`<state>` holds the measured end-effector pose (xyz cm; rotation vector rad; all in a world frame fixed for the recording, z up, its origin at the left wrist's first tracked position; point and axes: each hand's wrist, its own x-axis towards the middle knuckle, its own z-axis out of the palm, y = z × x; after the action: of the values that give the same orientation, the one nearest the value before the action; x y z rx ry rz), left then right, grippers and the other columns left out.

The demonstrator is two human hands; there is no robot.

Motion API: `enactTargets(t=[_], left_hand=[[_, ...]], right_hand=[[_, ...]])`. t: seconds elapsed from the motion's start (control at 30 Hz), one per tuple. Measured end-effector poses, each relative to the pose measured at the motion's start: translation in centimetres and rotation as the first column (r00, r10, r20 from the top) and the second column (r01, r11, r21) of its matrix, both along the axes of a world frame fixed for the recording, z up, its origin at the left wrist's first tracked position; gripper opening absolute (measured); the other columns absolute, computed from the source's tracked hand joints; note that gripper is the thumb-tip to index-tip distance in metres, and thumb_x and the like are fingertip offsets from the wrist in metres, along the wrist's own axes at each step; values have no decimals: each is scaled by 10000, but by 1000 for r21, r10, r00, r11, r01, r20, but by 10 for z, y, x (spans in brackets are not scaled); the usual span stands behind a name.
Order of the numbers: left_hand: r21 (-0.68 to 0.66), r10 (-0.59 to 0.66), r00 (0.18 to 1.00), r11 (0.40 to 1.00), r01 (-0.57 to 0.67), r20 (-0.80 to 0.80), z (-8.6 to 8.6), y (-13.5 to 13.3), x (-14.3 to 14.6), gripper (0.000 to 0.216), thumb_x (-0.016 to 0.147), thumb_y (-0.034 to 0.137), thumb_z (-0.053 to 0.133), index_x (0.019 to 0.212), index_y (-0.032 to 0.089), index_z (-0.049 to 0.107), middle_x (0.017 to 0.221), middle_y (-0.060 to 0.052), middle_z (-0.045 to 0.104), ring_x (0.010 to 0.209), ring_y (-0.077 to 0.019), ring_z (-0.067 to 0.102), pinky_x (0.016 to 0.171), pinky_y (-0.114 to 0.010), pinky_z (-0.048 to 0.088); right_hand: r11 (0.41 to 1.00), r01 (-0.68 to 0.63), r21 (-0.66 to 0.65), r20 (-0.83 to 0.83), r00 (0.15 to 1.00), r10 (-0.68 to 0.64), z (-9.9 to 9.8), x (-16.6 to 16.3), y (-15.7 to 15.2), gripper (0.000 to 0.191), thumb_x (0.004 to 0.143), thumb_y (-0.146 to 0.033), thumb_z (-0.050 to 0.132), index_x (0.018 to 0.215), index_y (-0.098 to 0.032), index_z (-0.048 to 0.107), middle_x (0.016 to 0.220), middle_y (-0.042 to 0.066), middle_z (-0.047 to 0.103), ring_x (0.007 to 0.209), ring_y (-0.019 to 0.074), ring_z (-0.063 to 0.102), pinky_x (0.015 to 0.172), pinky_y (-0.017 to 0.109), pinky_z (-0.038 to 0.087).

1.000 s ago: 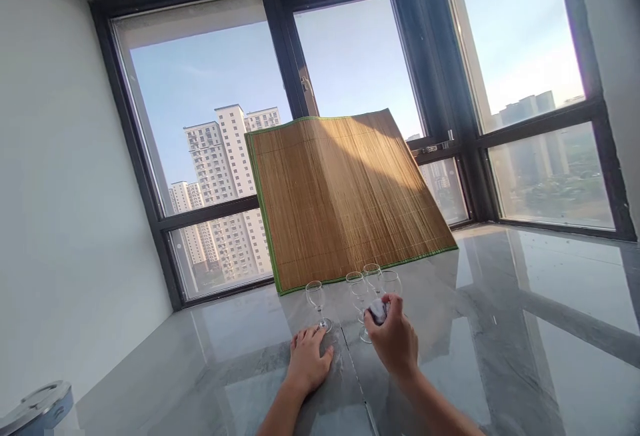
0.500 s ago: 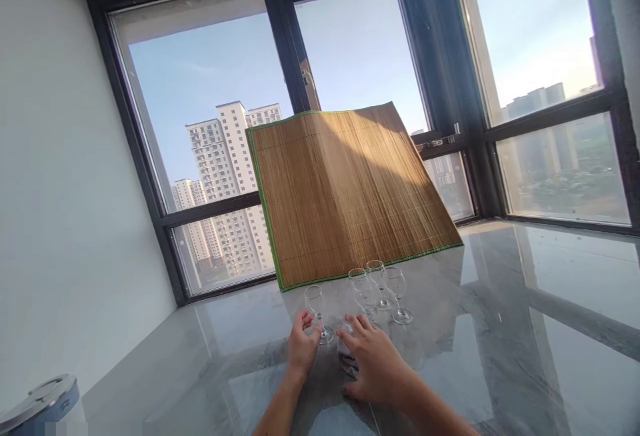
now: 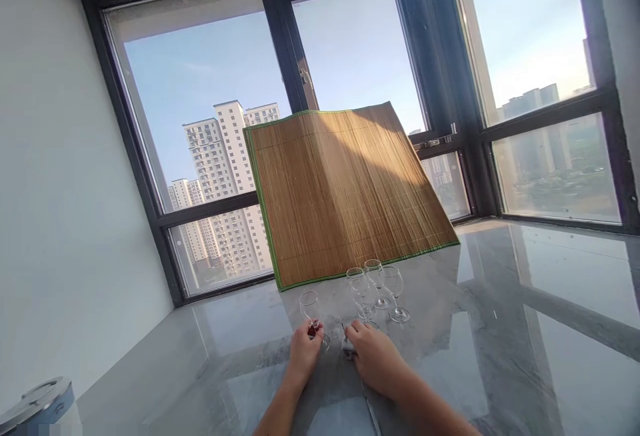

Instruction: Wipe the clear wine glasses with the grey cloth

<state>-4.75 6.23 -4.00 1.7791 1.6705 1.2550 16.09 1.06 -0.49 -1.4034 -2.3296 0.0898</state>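
Note:
Several small clear stemmed glasses stand on a glossy grey marble surface [image 3: 500,329]. My left hand [image 3: 303,355] is closed in a pinch round the stem of the leftmost glass [image 3: 310,308], near its foot. My right hand [image 3: 376,361] lies beside it, its fingers curled over a small greyish cloth [image 3: 347,348] that is pressed to the surface. A cluster of three glasses [image 3: 376,286] stands just beyond my right hand, apart from it.
A bamboo mat [image 3: 345,189] with a green border leans against the dark-framed windows behind the glasses. A white wall runs along the left. A round metal-lidded container [image 3: 37,406] sits at the bottom left corner.
My right hand came down from the glass it held and now presses the cloth on the surface. My left hand rose from lying flat and pinched the stem of the leftmost glass.

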Motion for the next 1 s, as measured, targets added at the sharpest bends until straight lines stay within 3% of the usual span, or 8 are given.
enactTargets(t=[0.17,0.33,0.67,0.83,1.0], left_hand=[[5,-3,1000,1000,4,-15,1,-1,1,309,807,467,585,876,180,674,943,-113,746,882,-246,696,811,-336,507],[8,7,999,1000,-7,-35,5,-6,3,324,814,488,579,869,185,680,938,-116,753,883,-249,695,799,-325,504],[29,17,999,999,-15,-52,9,-8,5,295,805,465,594,864,193,694,927,-112,764,874,-258,704,804,-331,511],[22,15,998,1000,-14,-58,7,-8,5,300,818,456,579,876,186,697,933,-109,761,875,-245,705,796,-314,512],[-23,38,998,999,-39,-49,8,-7,7,348,819,512,564,875,190,683,925,-106,751,876,-245,708,767,-304,509]], right_hand=[[988,153,21,19,988,-154,-1,3,3,319,842,-91,506,1089,-191,682,1082,123,706,1099,302,602,783,327,475],[975,222,27,14,975,-223,-1,7,4,315,858,-140,540,1130,-188,691,1075,141,721,1104,342,599,807,389,483],[987,156,-27,-34,987,-157,-5,26,20,393,844,-169,577,1229,-189,657,1176,119,708,1144,296,599,904,378,475],[987,162,-7,-12,987,-162,-3,24,17,408,839,-146,572,1239,-159,644,1193,128,699,1153,325,584,884,401,488],[981,192,24,13,981,-193,0,13,9,420,810,-13,488,1163,-151,667,1146,153,696,1171,327,569,807,358,483]])
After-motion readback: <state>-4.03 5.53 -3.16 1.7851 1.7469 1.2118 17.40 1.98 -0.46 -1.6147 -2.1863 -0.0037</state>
